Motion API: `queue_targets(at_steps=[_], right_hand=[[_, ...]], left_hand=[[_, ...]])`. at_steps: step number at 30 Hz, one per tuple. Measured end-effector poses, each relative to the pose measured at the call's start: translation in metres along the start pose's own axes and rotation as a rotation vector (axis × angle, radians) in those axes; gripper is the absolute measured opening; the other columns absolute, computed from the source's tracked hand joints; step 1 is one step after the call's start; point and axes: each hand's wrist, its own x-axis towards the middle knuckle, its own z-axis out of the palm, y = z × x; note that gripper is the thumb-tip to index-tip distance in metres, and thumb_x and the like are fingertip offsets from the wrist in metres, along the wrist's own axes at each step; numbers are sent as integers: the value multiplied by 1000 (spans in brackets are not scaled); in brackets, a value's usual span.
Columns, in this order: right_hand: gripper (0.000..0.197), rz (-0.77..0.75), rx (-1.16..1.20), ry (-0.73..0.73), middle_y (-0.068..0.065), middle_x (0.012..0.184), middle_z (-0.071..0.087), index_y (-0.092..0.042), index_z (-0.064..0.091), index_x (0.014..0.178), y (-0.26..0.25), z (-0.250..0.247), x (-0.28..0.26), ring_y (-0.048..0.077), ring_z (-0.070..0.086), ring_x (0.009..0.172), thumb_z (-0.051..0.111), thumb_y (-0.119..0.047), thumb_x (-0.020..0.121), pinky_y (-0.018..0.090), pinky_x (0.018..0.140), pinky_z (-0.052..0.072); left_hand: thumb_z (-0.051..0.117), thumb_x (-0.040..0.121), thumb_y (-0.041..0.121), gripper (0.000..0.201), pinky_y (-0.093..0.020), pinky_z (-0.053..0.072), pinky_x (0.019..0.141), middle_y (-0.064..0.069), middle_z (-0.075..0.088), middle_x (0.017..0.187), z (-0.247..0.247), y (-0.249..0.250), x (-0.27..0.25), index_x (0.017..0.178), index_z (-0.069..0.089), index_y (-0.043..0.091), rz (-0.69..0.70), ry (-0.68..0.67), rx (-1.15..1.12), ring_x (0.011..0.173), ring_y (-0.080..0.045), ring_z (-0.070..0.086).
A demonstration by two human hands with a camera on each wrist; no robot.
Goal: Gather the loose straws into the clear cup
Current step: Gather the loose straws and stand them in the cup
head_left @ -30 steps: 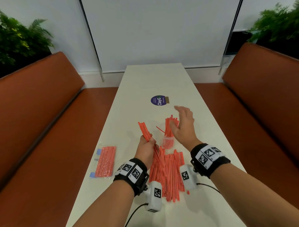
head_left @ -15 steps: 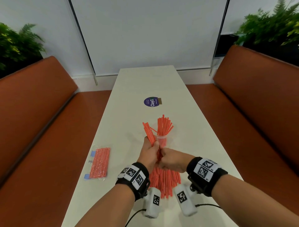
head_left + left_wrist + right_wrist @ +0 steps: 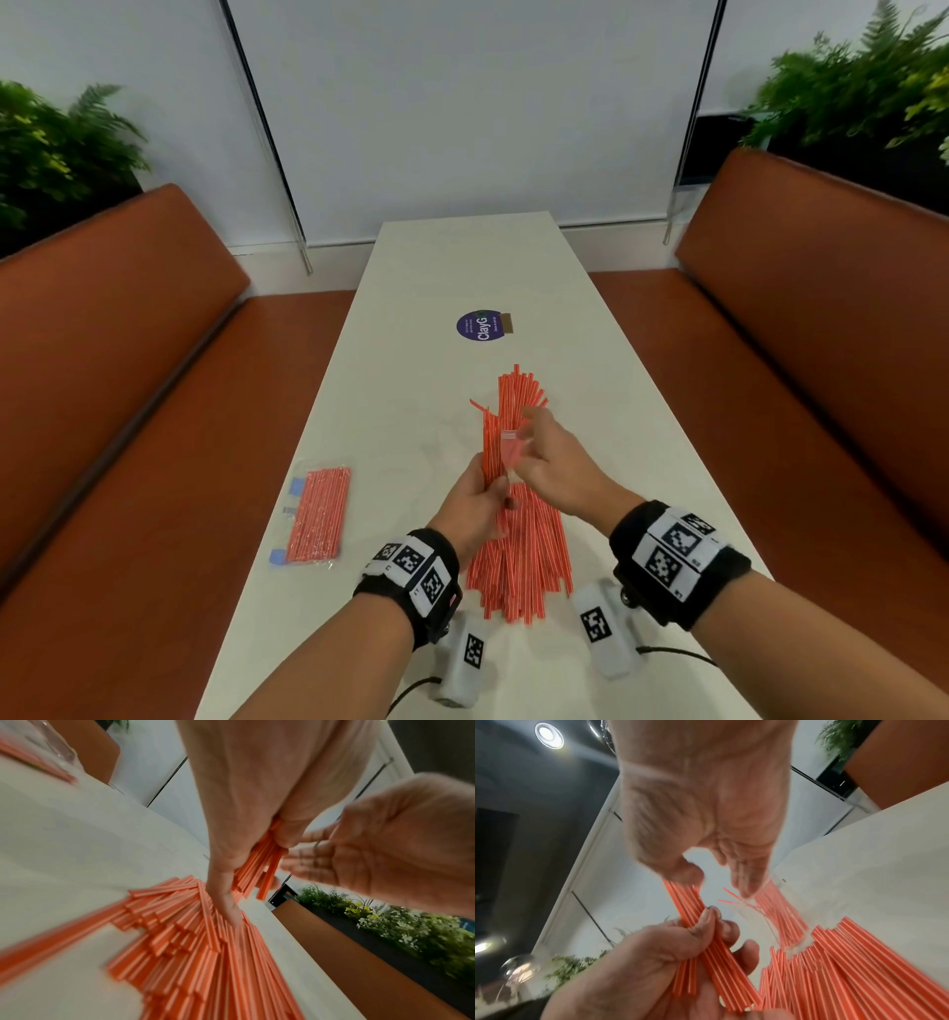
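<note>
**Left hand holds a straw bundle beside the cup**

The left hand (image 3: 475, 501) has its grip closed around a small bundle of orange-and-white striped straws (image 3: 490, 447), thumb pressed over curled fingers (image 3: 727, 929), the bundle slanting up and away from the person. The right hand (image 3: 552, 462) hovers just beside it with a loose, fairly wide grip, thumb and fingers (image 3: 744, 880) extended and holding nothing that can be made out; its fingertips reach the rim of the clear plastic cup (image 3: 511, 452). That cup stands on the long white counter (image 3: 411, 360), already packed with upright straws (image 3: 518, 395). A fanned pile of loose straws (image 3: 521, 565) lies on the counter nearer the person than the cup, between the two forearms. A sealed clear packet of straws (image 3: 318, 514) lies left of the cup, well apart. A round purple sticker (image 3: 480, 325) sits beyond the cup.
</note>
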Motion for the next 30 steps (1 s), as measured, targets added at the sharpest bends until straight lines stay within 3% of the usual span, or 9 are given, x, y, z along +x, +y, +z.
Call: queue_targets(at_steps=[2, 3, 5, 8, 13, 19, 24, 28, 30], right_hand=[[63, -106, 101, -33, 7, 150, 31, -10, 15, 146, -1, 2, 3, 20, 35, 136, 48, -18, 93, 35, 110, 35], [68, -147, 97, -51, 2, 152, 25, -11, 9, 148, -1, 6, 5, 15, 26, 140, 48, -23, 94, 34, 114, 27], [60, -172, 75, 15, -2, 139, 36, -9, 16, 146, -1, 12, 11, 10, 34, 131, 47, -21, 96, 30, 111, 30], [35, -160, 178, 148, 2, 105, 50, -8, 34, 130, -3, 13, 17, 19, 58, 98, 42, -9, 96, 35, 92, 47], [31, -139, 314, 205, 5, 90, 53, -15, 37, 128, -6, 12, 20, 10, 58, 77, 38, -8, 98, 31, 79, 49], [14, -154, 215, 94, 5, 81, 60, -19, 47, 98, 1, 8, 16, 18, 59, 81, 39, -8, 96, 37, 79, 53], [16, -208, 203, 53, 0, 80, 53, -19, 46, 98, 3, 11, 21, 7, 52, 72, 40, -4, 96, 11, 65, 47], [15, -249, 181, 38, -10, 86, 49, -18, 46, 106, 7, 10, 29, 4, 50, 81, 40, -8, 96, 16, 75, 42], [23, -265, 232, 110, -8, 98, 48, -10, 44, 117, 10, 9, 35, 3, 48, 92, 40, -16, 95, 22, 86, 41]], left_hand=[[38, 101, 16, 33, -35, 50, 72, -2, 54, 96, 2, 2, 0, 130, 45, 30, 28, -41, 69, 74, -13, 49], [37, 101, 14, 38, -34, 49, 66, -2, 54, 90, 4, 3, 1, 136, 40, 28, 50, -63, 114, 69, -12, 47], [36, 99, 9, 49, -30, 42, 53, -2, 49, 72, 9, 4, 3, 145, 29, 25, 84, -92, 163, 56, -11, 42], [37, 100, 13, 56, -24, 35, 45, 0, 45, 64, 12, 5, 5, 150, 18, 30, 112, -104, 157, 50, -9, 39], [43, 101, 25, 39, -23, 37, 47, 0, 46, 65, 11, 9, 4, 137, 36, 11, 122, -131, 183, 50, -8, 41], [47, 96, 6, 20, -30, 46, 63, -4, 59, 78, 5, 21, 2, 115, 51, 10, -61, -240, -16, 70, -13, 58], [38, 88, -15, 33, -34, 49, 71, -17, 61, 95, 11, 26, 5, 115, 51, -1, -42, -205, -110, 80, -23, 63], [35, 88, -18, 38, -20, 48, 57, -12, 60, 89, 13, 30, 11, 123, 46, -8, 18, -124, 72, 70, -14, 59], [40, 91, -8, 37, -24, 45, 55, -13, 63, 93, 10, 36, 16, 125, 49, 3, 66, -105, 164, 67, -15, 56]])
